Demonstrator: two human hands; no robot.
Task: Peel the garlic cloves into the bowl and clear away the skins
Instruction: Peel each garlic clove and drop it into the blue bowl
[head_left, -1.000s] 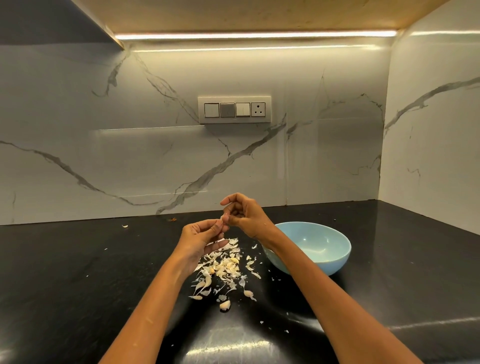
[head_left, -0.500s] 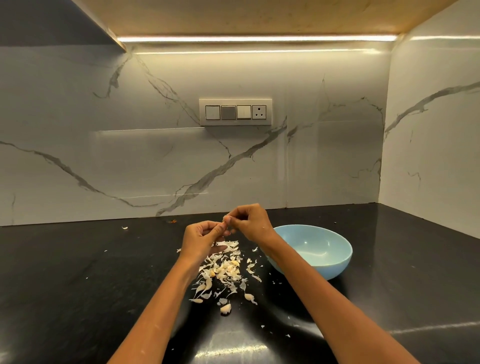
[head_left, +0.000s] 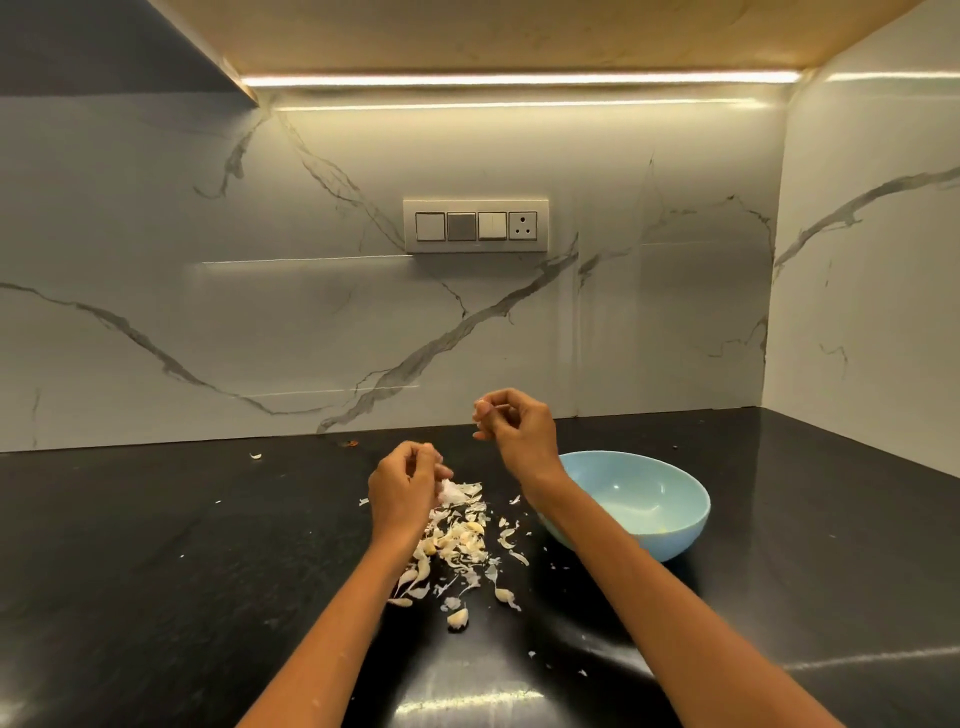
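My right hand is raised above the counter, just left of the light blue bowl. Its fingertips pinch a small pale garlic clove. My left hand is lower, with its back to the camera and its fingers curled. A crumpled white garlic skin sits at those fingertips, at the far end of the pile. That pile of skins and cloves lies on the black counter between my forearms. One clove lies apart at the pile's near end. The bowl's inside looks almost bare.
The black stone counter ends at a marble wall behind and another on the right. A switch panel is set in the back wall. Stray skin flakes dot the counter near me, and one flake lies far left.
My hands were joined at the fingertips over the pile. They have come apart: the right hand rose up and to the right, and the left dropped toward the pile.
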